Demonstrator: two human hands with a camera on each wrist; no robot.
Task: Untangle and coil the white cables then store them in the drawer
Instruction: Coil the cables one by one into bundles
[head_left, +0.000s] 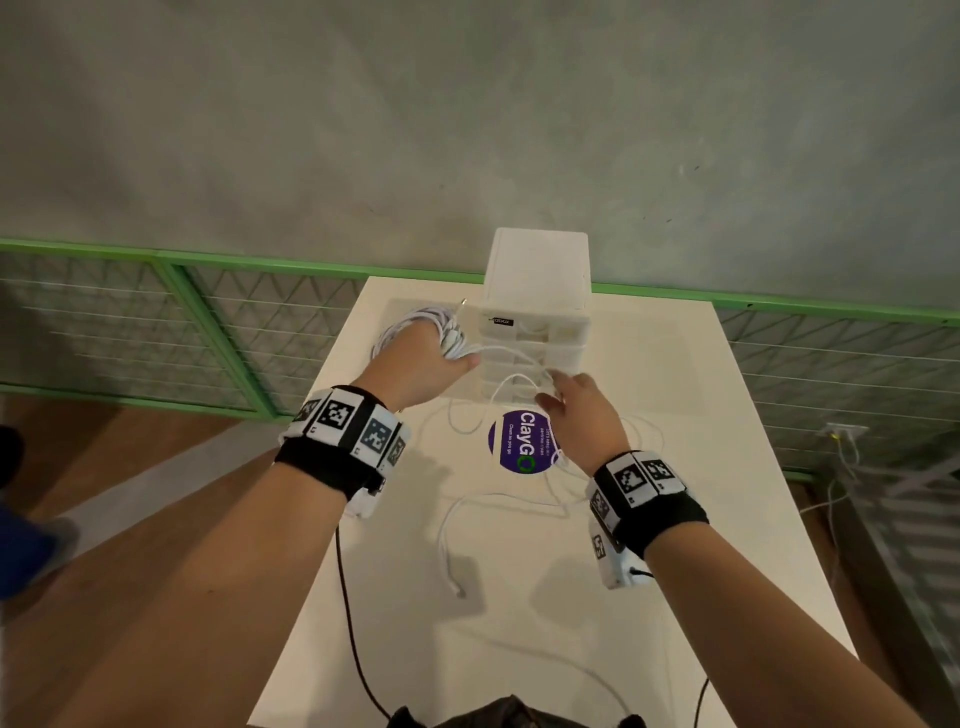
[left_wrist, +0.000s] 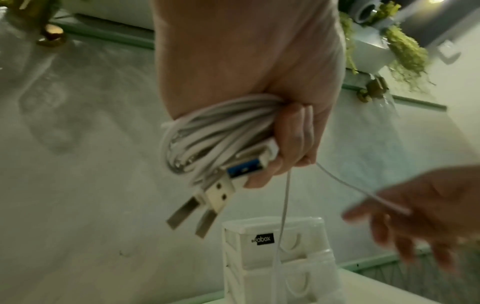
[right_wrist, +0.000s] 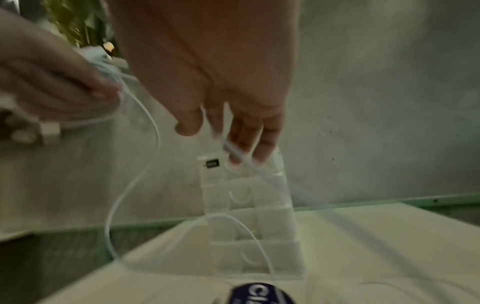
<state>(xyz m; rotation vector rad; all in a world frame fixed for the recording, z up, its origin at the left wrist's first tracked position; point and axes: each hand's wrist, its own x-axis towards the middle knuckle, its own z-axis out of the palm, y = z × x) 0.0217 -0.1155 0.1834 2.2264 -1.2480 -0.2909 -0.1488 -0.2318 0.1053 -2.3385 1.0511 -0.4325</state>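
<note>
- White cables: a coiled bundle (left_wrist: 207, 131) sits in the person's left hand (head_left: 415, 364), fingers curled tight round the loops, held up beside the top of the drawer unit (head_left: 535, 306).
- Several USB plugs (left_wrist: 215, 191) stick out of that bundle below the fingers; one shows a blue insert.
- One loose strand (head_left: 511, 382) runs from the bundle across to the right hand (head_left: 584, 410), which takes it lightly between thumb and fingertips (right_wrist: 235, 158), the other fingers relaxed; the wrist view there is blurred.
- More loose cable (head_left: 452, 540) trails over the white table (head_left: 727, 467), looping near the purple round sticker (head_left: 519, 441), with a plug end lying near the table's middle.
- Small white drawer unit stands at the far edge of the table, a stack of drawers with curved handles and a black label on the top one. All drawers look closed from here; I can't tell what is inside.
- Green-framed mesh railing (head_left: 208, 312) runs behind the table, against a grey wall.
</note>
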